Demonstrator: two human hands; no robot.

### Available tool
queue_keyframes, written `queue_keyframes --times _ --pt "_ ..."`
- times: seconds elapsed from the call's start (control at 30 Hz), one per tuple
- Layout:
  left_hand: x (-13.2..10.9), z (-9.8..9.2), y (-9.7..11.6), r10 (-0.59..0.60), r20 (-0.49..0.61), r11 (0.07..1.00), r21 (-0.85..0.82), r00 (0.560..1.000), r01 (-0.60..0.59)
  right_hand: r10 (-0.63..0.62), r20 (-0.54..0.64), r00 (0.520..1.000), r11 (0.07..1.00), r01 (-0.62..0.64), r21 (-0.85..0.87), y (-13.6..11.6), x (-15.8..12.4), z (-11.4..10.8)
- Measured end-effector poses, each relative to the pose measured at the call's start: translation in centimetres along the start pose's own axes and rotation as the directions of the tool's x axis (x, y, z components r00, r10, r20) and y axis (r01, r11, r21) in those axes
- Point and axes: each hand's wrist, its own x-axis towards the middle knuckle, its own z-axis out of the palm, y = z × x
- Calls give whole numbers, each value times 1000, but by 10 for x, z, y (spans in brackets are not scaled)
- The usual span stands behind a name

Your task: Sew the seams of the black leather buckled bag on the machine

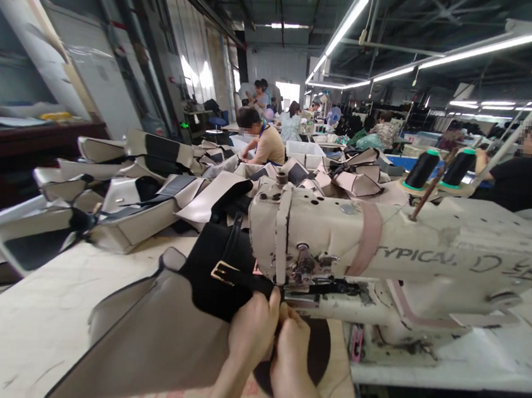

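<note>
A taupe handbag [157,333] with a black flap and strap and a gold buckle [224,272] lies on its side on the wooden tabletop. Its right edge reaches under the head of a cream sewing machine [310,229]. My left hand [252,327] is closed on the bag's edge, just below the presser foot area. Right beside it, my right hand [293,341] pinches the same edge, fingers curled in. The needle and the exact stitching spot are hidden by the machine head and my fingers. A dark round disc [318,356] shows beneath my right hand.
Many similar beige and black bags [141,211] are heaped behind and to the left on the table [18,337]. Two black thread spools [422,170] stand behind the machine. A person in a tan top [269,145] works beyond the pile; another person in black [531,163] sits at right.
</note>
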Motion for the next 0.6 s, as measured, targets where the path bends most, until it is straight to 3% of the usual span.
queue_keyframes --times 0.27,0.47,0.6 --pt "11 16 -20 -215 43 932 -290 976 218 60 -39 997 995 -57 78 13 4 -1" --pt "20 12 -30 -99 119 962 -242 988 125 153 -112 982 976 -133 172 14 1 6" --pt "20 6 -28 -83 134 969 -220 987 111 140 -123 982 974 -115 196 13 -2 9"
